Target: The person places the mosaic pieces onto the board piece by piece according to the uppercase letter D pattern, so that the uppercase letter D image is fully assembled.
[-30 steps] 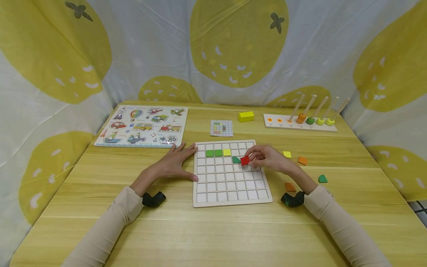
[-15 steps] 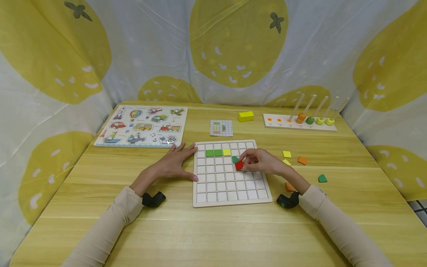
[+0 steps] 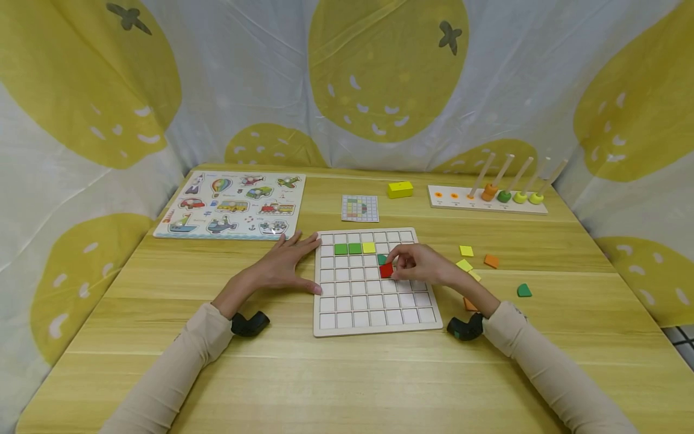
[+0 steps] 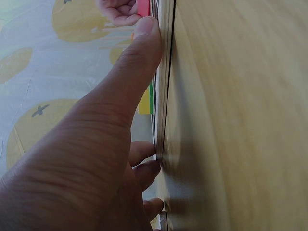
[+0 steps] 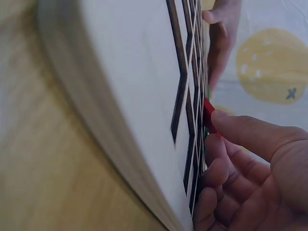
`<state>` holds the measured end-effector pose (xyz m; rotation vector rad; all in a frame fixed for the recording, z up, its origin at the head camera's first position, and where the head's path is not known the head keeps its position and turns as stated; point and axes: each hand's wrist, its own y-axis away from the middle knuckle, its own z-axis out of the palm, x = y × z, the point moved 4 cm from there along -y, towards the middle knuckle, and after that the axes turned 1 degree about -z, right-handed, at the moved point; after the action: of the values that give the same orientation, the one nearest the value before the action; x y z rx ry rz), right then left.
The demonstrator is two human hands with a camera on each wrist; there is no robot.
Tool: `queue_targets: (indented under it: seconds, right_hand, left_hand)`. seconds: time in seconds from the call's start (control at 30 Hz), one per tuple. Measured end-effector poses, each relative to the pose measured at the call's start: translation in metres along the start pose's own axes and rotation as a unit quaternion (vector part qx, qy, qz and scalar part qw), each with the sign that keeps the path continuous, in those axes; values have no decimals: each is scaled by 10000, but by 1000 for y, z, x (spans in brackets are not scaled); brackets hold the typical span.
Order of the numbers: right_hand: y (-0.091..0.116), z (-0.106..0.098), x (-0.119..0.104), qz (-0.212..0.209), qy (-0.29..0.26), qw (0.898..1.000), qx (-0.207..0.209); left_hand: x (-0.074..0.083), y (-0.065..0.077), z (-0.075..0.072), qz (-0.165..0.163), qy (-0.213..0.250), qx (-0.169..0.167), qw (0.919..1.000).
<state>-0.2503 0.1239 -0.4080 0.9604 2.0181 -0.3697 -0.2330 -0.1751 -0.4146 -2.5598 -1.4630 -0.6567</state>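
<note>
A red square tile (image 3: 386, 270) is pinched between the thumb and fingers of my right hand (image 3: 420, 264), low over the white grid board (image 3: 374, 331). In the right wrist view the red tile (image 5: 209, 113) stands tilted, one edge at the grid. Just behind it a green quarter-round tile (image 3: 382, 259) lies in a cell, partly covered by my fingers. Two green square tiles (image 3: 347, 248) and a yellow one (image 3: 368, 248) sit in a row near the board's far side. My left hand (image 3: 279, 265) is spread along the board's left edge, thumb and fingertips touching it.
To the right lie loose yellow tiles (image 3: 466, 251), orange tiles (image 3: 491, 261) and a green quarter-round (image 3: 524, 290). Behind the board are a pattern card (image 3: 360, 208) and a yellow block (image 3: 400, 190). A vehicle puzzle (image 3: 233, 205) stands back left, a peg stand (image 3: 488, 205) back right.
My right hand has carried the red tile left and slightly toward me, from beside the green quarter-round to just in front of it. The left hand has stayed put.
</note>
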Motion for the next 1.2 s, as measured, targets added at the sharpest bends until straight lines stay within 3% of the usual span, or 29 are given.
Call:
queue_targets:
  seconds: [0.3,0.77,1.2]
  right_hand:
    - [1,1,-2,-9,244,9997,-8]
    - [3,-1,-5,-107,166,9998,-2]
    - [26,-23,1,-93,437,9986,283]
  left_hand:
    - [-1,-1,1,7,-27,-11,10000]
    - [-1,0,1,11,31,-6,10000]
    - [0,0,-1,39,24,13,10000]
